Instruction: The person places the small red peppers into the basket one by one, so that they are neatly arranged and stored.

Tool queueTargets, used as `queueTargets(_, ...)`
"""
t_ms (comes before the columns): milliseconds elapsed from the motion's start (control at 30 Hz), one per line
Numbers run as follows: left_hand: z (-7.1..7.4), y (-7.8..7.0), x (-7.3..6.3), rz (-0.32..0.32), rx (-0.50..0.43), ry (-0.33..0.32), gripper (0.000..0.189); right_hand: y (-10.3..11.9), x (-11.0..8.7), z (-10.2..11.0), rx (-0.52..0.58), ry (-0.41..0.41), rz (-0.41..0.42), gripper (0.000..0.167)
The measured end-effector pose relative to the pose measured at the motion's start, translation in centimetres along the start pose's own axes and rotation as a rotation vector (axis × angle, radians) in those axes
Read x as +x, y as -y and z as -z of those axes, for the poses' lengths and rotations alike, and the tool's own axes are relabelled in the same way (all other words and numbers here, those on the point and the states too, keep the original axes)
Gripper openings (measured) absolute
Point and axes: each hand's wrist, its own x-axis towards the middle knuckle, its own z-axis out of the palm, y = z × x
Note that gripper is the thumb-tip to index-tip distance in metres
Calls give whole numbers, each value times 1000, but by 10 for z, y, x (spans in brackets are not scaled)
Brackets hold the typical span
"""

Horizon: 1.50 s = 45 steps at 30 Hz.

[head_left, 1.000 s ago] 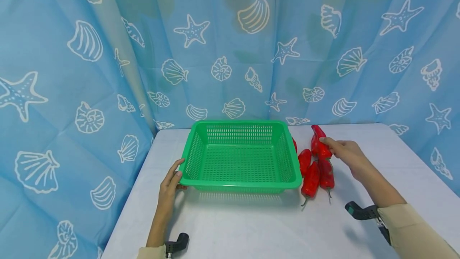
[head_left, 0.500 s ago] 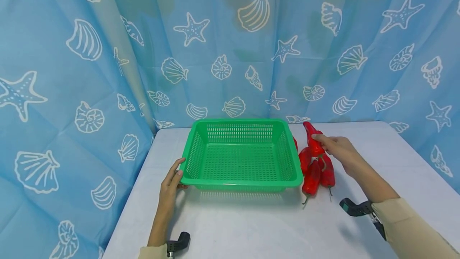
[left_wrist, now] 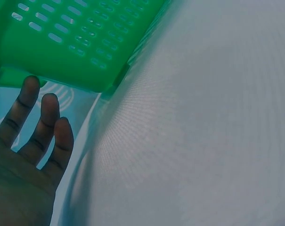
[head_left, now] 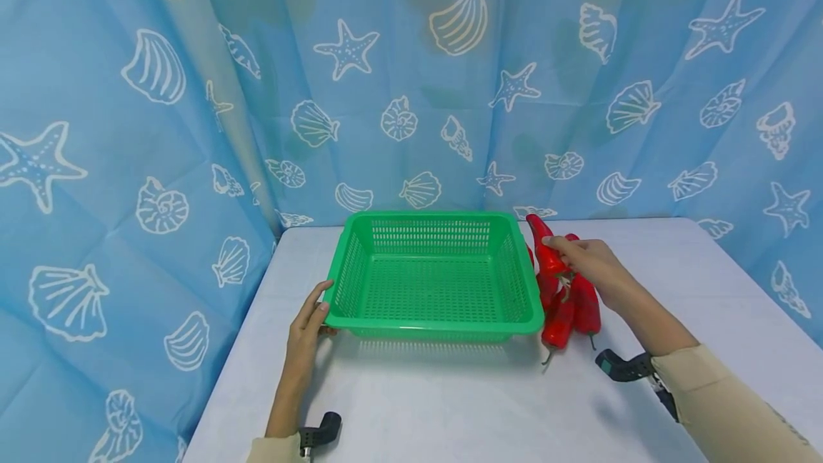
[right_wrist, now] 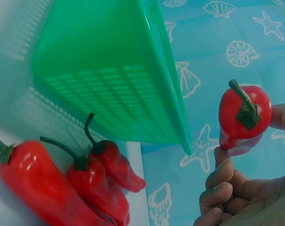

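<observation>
A green basket [head_left: 444,327] with slotted walls stands on the table. My left hand [head_left: 304,331] touches its left rim near the front corner, thumb and index finger at the rim. In the left wrist view the other fingers [left_wrist: 41,133] are extended, apart and hold nothing. Right of the basket, my right hand [head_left: 594,266] pinches a red pepper [head_left: 544,245] between thumb and fingers. The right wrist view shows this pepper's green stem [right_wrist: 247,110] end-on. Several more red peppers [head_left: 558,324] lie below and beside it, partly hidden by the held pepper and the hand.
White cloth covers the table [head_left: 444,399]. A blue curtain [head_left: 398,56] with a shell and starfish print hangs behind and to the left. The basket's right wall stands close to the loose peppers.
My right hand has moved left with the pinched pepper, away from the back of the pile and nearer the basket's right rim. The left hand and basket stay in place.
</observation>
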Motion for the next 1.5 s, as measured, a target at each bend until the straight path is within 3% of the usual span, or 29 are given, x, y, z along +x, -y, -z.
queueTargets(233,-1,1,0,-9,-3,3,44,7,1,-5,-8,0,20,50)
queueTargets(433,0,2,1,-20,-4,5,44,16,1,-11,20,19,12,52)
queueTargets(767,1,2,2,-11,-7,5,44,42,10,-9,9,128,29,46)
queueTargets(1033,1,1,1,-23,-6,6,43,49,19,-12,130,197,17,42)
queueTargets(1267,-1,-2,0,-7,-4,4,44,55,22,-21,284,282,-43,42)
queueTargets(1500,0,-3,0,2,4,-2,43,58,25,-25,350,334,-92,43)
